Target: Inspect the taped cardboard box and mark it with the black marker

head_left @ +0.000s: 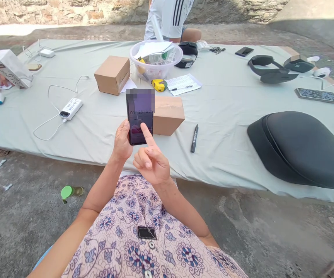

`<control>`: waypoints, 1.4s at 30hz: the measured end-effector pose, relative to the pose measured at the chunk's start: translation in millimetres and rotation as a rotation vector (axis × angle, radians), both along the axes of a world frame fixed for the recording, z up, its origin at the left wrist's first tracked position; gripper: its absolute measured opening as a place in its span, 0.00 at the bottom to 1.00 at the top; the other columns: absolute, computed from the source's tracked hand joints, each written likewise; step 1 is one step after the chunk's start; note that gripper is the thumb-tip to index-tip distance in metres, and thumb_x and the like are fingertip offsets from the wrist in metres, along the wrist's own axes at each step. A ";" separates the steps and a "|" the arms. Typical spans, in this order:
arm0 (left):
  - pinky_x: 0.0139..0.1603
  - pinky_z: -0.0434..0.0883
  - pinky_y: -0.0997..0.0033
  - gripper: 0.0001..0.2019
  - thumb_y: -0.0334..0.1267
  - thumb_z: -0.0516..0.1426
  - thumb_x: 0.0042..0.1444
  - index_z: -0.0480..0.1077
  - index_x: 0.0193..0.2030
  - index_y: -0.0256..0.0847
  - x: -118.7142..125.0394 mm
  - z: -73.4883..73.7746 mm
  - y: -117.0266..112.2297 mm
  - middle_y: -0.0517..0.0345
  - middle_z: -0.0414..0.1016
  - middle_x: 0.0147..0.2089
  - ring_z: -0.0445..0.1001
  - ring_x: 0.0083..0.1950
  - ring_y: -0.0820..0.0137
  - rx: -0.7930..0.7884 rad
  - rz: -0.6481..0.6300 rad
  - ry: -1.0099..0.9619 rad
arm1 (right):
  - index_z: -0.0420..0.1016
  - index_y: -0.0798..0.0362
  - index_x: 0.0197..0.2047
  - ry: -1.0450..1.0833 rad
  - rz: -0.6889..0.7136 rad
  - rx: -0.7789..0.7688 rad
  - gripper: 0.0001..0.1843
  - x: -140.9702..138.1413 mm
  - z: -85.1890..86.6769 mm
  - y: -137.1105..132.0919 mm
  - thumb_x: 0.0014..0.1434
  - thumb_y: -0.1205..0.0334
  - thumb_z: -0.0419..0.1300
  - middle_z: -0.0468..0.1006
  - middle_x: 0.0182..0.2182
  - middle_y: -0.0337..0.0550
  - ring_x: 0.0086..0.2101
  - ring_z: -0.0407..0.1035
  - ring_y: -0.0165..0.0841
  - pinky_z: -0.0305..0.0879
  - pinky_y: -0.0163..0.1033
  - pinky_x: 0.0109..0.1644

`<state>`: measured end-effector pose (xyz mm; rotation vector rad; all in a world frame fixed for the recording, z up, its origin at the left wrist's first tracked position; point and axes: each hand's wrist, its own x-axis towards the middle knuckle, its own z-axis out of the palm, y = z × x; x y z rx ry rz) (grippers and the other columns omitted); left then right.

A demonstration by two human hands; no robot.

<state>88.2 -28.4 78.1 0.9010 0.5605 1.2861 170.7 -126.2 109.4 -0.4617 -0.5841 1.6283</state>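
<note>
A dark smartphone point(139, 133) stands upright in my left hand point(123, 141), its lit screen facing me with digits on it. The thumb and fingers close round the phone's left edge and lower part. My right hand point(154, 162) has its index finger stretched out over the screen, at or close to the glass; its other fingers are loosely curled and hold nothing. Behind the phone sits a cardboard box point(168, 116), partly hidden. To the right of it lies a black marker pen point(194, 138). A second cardboard box point(111, 75) is farther back on the left.
On the cloth-covered table point(103, 127) are a plastic basin point(155, 71), a yellow tape measure point(159, 85), a written sheet point(184, 83), a power bank point(71, 108), headsets point(267, 69) and a black padded case point(303, 146). Other people sit at the far and left sides.
</note>
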 end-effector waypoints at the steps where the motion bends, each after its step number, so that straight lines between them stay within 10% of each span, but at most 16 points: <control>1: 0.51 0.76 0.65 0.15 0.54 0.62 0.60 0.76 0.40 0.44 -0.9 -0.4 0.6 0.58 0.81 0.41 0.80 0.46 0.65 0.007 0.005 0.002 | 0.39 0.47 0.77 0.005 0.007 0.004 0.51 -0.2 -1.0 0.1 0.56 0.62 0.59 0.61 0.13 0.22 0.17 0.43 0.27 0.44 0.35 0.25; 42: 0.46 0.77 0.67 0.14 0.50 0.65 0.57 0.78 0.38 0.40 -45.3 -24.5 25.9 0.57 0.84 0.40 0.81 0.43 0.65 -0.059 0.207 -0.022 | 0.47 0.51 0.75 -0.061 0.179 -0.048 0.45 -12.9 -24.6 3.1 0.58 0.61 0.60 0.65 0.14 0.23 0.17 0.49 0.26 0.44 0.35 0.24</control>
